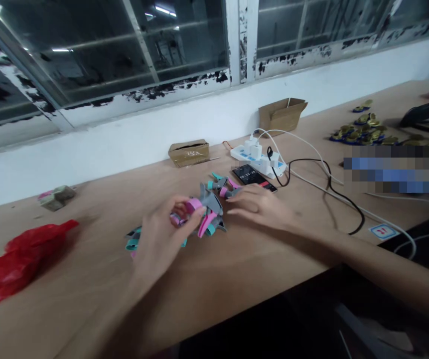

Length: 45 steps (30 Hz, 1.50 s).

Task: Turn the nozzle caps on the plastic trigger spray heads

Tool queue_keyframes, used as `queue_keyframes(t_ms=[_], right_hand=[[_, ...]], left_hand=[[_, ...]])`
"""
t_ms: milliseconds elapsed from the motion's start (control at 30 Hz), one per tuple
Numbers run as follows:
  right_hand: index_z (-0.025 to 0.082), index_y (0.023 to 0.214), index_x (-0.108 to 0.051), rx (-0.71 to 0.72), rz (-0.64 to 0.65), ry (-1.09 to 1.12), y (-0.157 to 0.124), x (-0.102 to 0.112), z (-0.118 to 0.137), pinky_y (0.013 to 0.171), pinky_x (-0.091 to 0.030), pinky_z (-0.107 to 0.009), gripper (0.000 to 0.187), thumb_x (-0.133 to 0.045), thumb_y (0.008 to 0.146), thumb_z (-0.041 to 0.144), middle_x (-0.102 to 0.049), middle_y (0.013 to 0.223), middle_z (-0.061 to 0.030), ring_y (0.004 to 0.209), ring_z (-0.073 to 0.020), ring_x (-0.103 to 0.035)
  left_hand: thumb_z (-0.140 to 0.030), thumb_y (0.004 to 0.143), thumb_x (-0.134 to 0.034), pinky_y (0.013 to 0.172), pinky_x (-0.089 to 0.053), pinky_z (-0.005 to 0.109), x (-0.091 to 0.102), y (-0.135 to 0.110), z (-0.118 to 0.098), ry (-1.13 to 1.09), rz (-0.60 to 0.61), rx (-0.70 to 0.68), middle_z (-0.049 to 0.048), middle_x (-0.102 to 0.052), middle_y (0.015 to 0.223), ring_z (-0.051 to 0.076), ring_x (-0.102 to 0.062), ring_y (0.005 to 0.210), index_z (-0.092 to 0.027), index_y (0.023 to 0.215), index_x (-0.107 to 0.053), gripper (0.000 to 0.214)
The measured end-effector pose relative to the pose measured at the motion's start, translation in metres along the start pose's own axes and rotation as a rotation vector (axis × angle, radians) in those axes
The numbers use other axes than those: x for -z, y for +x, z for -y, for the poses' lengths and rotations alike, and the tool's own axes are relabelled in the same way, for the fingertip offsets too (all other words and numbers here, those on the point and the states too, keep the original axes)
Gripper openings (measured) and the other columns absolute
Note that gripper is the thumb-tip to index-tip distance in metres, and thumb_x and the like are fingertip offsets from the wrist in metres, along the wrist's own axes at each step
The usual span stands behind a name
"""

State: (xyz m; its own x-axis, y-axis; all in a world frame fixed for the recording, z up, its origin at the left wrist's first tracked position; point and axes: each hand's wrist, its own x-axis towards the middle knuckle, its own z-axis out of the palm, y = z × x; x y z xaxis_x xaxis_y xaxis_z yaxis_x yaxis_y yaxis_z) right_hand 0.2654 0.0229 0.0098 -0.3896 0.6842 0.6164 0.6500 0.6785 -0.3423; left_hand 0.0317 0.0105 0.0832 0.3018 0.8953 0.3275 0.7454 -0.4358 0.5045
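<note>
A heap of small grey spring clamps [212, 212] with pink and teal tips lies in the middle of the wooden table [87, 279]. My left hand [164, 232] is closed on a pink-tipped clamp [192, 207] at the near left of the heap. My right hand [261, 205] rests on the table just right of the heap, its fingers stretched out towards a pink-tipped clamp [230, 192] by the fingertips. More clamps [217, 182] lie just behind.
A phone [253, 177] showing a timer lies behind my right hand, beside a white power strip [259, 157] with cables trailing right. Two cardboard boxes [189, 152] stand by the wall. A red plastic bag [20, 262] lies at left. Gold and blue parts [363, 130] sit far right.
</note>
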Motion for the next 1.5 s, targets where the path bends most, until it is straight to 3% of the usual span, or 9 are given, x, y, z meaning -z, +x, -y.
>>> queue_keyframes(t_ms=[133,267,367,533,667,933,1100,1333,1500], right_hand=[[0.022,0.095,-0.063,-0.025,-0.193,0.001,-0.014,0.022,0.012,0.080,-0.045,-0.035,0.019,-0.058,0.081,0.033,-0.068,0.090,-0.0024,0.087,-0.0159,-0.060],[0.019,0.105,-0.059,0.197,-0.001,-0.075,-0.020,0.015,0.045,0.097,-0.032,-0.043,0.036,-0.061,0.077,0.042,-0.066,0.102,-0.0048,0.099,-0.0180,-0.057],[0.019,0.110,-0.056,0.237,0.133,-0.103,-0.021,-0.004,0.055,0.101,-0.023,-0.047,0.040,-0.055,0.080,0.045,-0.065,0.106,-0.0060,0.103,-0.0192,-0.055],[0.023,0.111,-0.056,0.157,0.118,-0.019,-0.019,-0.031,0.043,0.102,-0.017,-0.048,0.036,-0.057,0.080,0.042,-0.068,0.094,-0.0020,0.099,-0.0184,-0.057],[0.020,0.094,-0.059,0.059,0.041,0.104,-0.010,-0.041,0.033,0.104,-0.018,-0.046,0.038,-0.067,0.069,0.047,-0.068,0.093,-0.0027,0.094,-0.0187,-0.061],[0.023,0.090,-0.062,0.024,0.133,0.239,-0.007,-0.047,0.025,0.105,-0.016,-0.048,0.033,-0.072,0.065,0.042,-0.069,0.098,-0.0023,0.103,-0.0199,-0.059],[0.025,0.094,-0.063,0.014,0.168,0.255,-0.015,-0.048,0.027,0.103,-0.019,-0.048,0.032,-0.072,0.066,0.039,-0.065,0.108,-0.0025,0.106,-0.0190,-0.057],[0.025,0.092,-0.065,0.046,0.039,0.195,-0.018,-0.050,0.031,0.094,-0.028,-0.043,0.029,-0.072,0.066,0.038,-0.065,0.081,0.0007,0.084,-0.0151,-0.058],[0.023,0.090,-0.066,0.073,0.007,0.157,-0.019,-0.051,0.032,0.090,-0.029,-0.040,0.023,-0.068,0.071,0.037,-0.058,0.071,0.0026,0.074,-0.0123,-0.055]], left_hand=[[-0.044,0.079,-0.057,0.065,-0.045,0.027,-0.026,-0.029,0.007,-0.118,0.109,0.000,-0.0004,-0.064,0.079,0.015,-0.058,0.070,-0.020,0.088,-0.059,0.025],[-0.041,0.081,-0.055,0.063,-0.044,0.024,-0.051,-0.043,0.013,-0.310,0.236,0.019,-0.0016,-0.062,0.075,0.013,-0.057,0.068,-0.019,0.083,-0.056,0.023],[-0.042,0.082,-0.054,0.059,-0.042,0.023,-0.060,-0.050,0.015,-0.386,0.271,0.048,-0.0022,-0.058,0.069,0.011,-0.054,0.062,-0.017,0.076,-0.054,0.026],[-0.041,0.084,-0.051,0.052,-0.040,0.021,-0.064,-0.052,0.025,-0.494,0.283,0.070,-0.0015,-0.056,0.070,0.010,-0.050,0.057,-0.017,0.077,-0.055,0.025],[-0.036,0.088,-0.044,0.052,-0.043,0.021,-0.068,-0.049,0.035,-0.620,0.257,0.114,-0.0003,-0.056,0.074,0.010,-0.050,0.057,-0.017,0.086,-0.057,0.023],[-0.031,0.077,-0.058,0.048,-0.045,0.018,-0.075,-0.039,0.049,-0.793,0.397,0.221,-0.0007,-0.054,0.070,0.010,-0.052,0.062,-0.015,0.083,-0.057,0.017],[-0.032,0.077,-0.058,0.049,-0.046,0.019,-0.071,-0.038,0.049,-0.759,0.497,0.193,-0.0007,-0.055,0.071,0.009,-0.053,0.059,-0.015,0.088,-0.058,0.019],[-0.034,0.080,-0.055,0.052,-0.047,0.020,-0.069,-0.038,0.046,-0.712,0.527,0.172,-0.0004,-0.056,0.072,0.010,-0.054,0.060,-0.016,0.090,-0.057,0.021],[-0.034,0.081,-0.053,0.051,-0.042,0.020,-0.066,-0.038,0.040,-0.502,0.484,0.110,-0.0017,-0.054,0.069,0.011,-0.051,0.059,-0.017,0.085,-0.058,0.018]])
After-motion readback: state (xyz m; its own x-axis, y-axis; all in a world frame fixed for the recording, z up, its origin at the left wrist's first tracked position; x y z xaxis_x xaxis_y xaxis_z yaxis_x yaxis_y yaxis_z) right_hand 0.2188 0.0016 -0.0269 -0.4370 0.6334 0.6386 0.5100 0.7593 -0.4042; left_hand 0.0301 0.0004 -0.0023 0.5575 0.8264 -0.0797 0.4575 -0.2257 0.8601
